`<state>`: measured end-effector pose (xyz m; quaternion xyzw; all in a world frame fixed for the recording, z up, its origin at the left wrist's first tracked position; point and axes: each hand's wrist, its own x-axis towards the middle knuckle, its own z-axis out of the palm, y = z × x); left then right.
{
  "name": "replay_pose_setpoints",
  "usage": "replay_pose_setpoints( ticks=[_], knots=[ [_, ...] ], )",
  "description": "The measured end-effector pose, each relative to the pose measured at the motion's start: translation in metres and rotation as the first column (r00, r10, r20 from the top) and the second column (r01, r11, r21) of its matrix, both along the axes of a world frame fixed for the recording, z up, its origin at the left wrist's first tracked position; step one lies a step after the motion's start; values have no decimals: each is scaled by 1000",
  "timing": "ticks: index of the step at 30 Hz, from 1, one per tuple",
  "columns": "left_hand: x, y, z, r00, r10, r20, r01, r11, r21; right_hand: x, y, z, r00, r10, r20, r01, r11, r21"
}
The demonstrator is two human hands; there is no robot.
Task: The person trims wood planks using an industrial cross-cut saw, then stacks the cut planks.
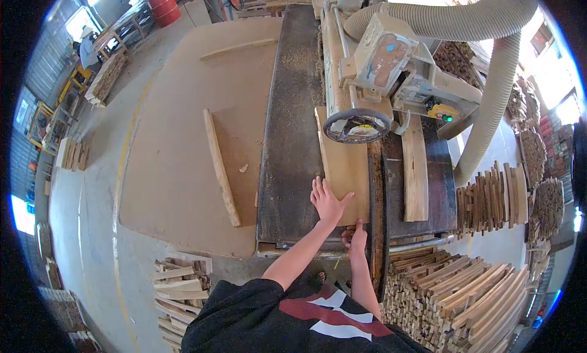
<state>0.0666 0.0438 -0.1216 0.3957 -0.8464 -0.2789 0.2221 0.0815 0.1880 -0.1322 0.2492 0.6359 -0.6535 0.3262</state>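
A wide wooden board [345,176] lies on the dark machine table [287,145], its far end at the handwheel [358,125] of the saw machine. My left hand [328,203] rests on the board's left part, fingers spread. At the near end of the board, my right hand [356,235] has its fingers curled round the edge, thumb on top. Right of the dark chain track [376,200] lies a second, narrower board [415,176], which neither hand touches.
On the brown side table [165,157] lie two thin strips [221,169]. Stacked wood [452,292] stands at the lower right, more [182,286] at the lower left. A thick hose [489,108] hangs at the right. A person [89,50] is far off at the upper left.
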Motion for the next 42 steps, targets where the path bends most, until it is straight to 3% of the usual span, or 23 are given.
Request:
replay_pose_setpoints(
  ticks=[3,9,11,13,16,23,29,34,36,38,42],
  knots=[
    [0,0,-1,1000,-2,-3,2,1000,17,1,0,1,1000,26,-13,-25,998,54],
    [-3,-3,2,1000,-1,-31,1,1000,10,-5,0,0,999,35,-39,-36,999,-25],
    [-7,-8,3,1000,-9,-17,9,1000,7,-14,-7,-1,999,37,32,-38,998,50],
    [-14,-14,2,999,-12,-33,12,1000,-11,-20,-11,-1,1000,19,7,-19,1000,13],
    [-18,-14,4,999,-8,-33,7,1000,-21,-23,-16,1,999,49,-2,-49,993,105],
    [-18,-16,-5,999,-8,-33,7,1000,-20,-18,-16,0,995,60,-85,-52,994,93],
    [-17,-17,-2,1000,-9,-25,9,1000,8,-20,-16,3,999,26,-23,-24,997,70],
    [-12,-28,-4,997,-22,-74,20,1000,-20,-19,-21,6,999,15,-47,-8,989,149],
    [-17,-51,-5,998,-29,-57,29,1000,10,-18,-19,5,998,24,-60,-15,991,136],
    [-37,-100,-7,945,100,-311,-63,990,127,-14,-19,4,996,19,-81,-7,989,148],
    [-125,-278,-15,835,155,-528,-229,971,-76,-17,-25,10,999,-23,-45,32,977,210]
  ],
)
